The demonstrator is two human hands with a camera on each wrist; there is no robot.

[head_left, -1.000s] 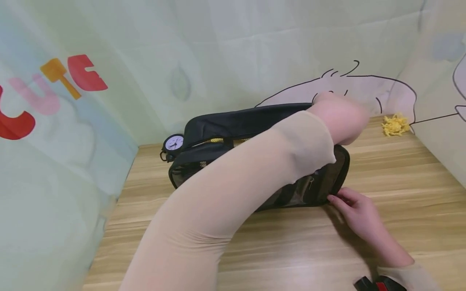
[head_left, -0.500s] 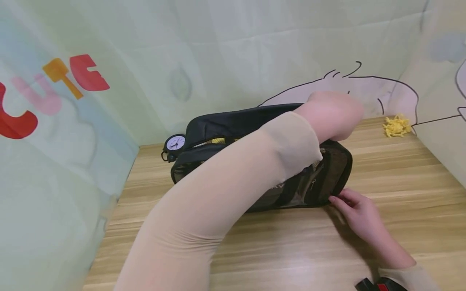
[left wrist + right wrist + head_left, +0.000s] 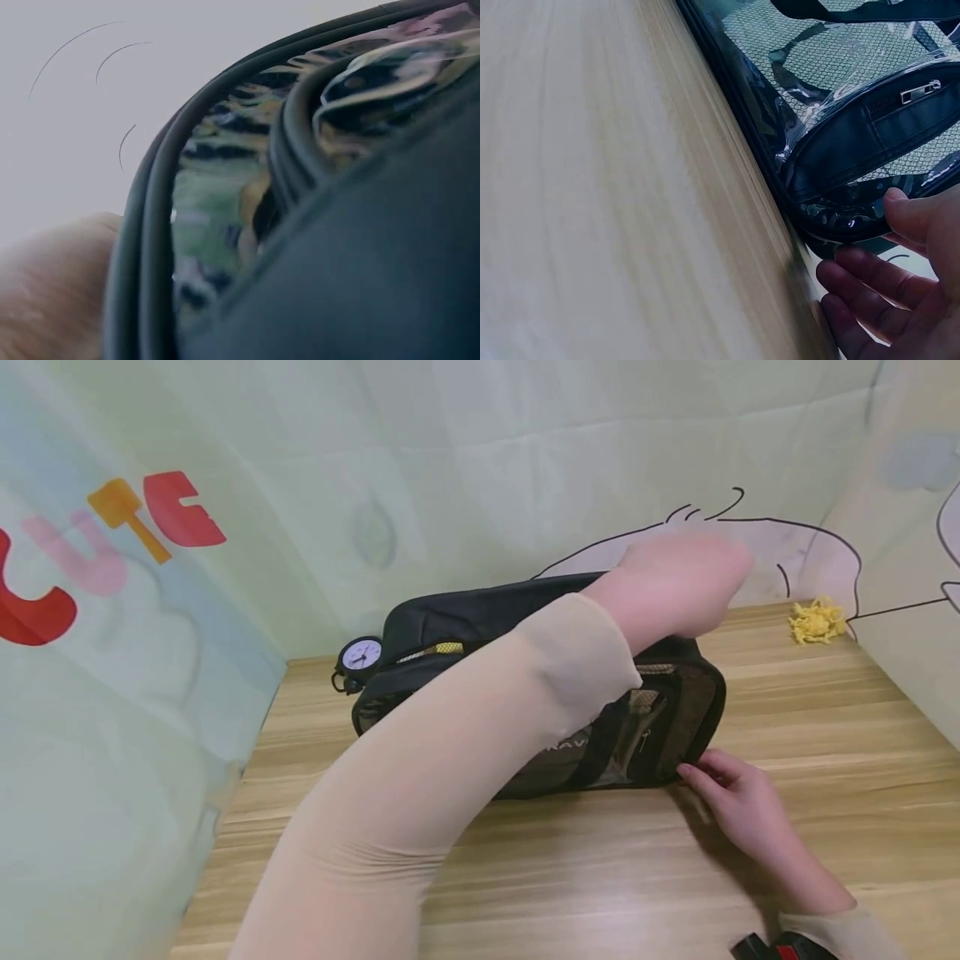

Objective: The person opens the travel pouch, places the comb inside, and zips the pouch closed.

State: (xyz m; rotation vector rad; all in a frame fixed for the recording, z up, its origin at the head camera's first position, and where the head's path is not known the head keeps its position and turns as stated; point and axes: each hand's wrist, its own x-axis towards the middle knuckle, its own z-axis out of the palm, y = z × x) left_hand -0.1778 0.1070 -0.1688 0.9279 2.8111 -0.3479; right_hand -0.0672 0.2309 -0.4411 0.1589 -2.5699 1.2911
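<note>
A black bag (image 3: 701, 702) with clear panels, dark trim and partly visible lettering stands on the table. Across it reaches my left arm, and the left hand (image 3: 682, 581) is bent over the bag's back right top, its fingers hidden. In the left wrist view, part of a hand (image 3: 56, 289) shows beyond the bag's piped edge (image 3: 154, 225). My right hand (image 3: 742, 802) pinches the bag's lower right corner, thumb in front and fingers behind. The right wrist view shows a small zip puller (image 3: 920, 91) on a dark pocket inside. Something yellow (image 3: 450, 647) shows through the bag's top opening.
A small round black clock (image 3: 360, 654) stands by the bag's left end. At the table's back right lies a yellow crab-like toy (image 3: 817, 621). Printed curtains (image 3: 465, 468) close off the back and sides of the wooden table (image 3: 570, 868).
My left arm and hand have shifted left along the bag's top, uncovering more of its right end and lettering. The right hand keeps its hold at the corner.
</note>
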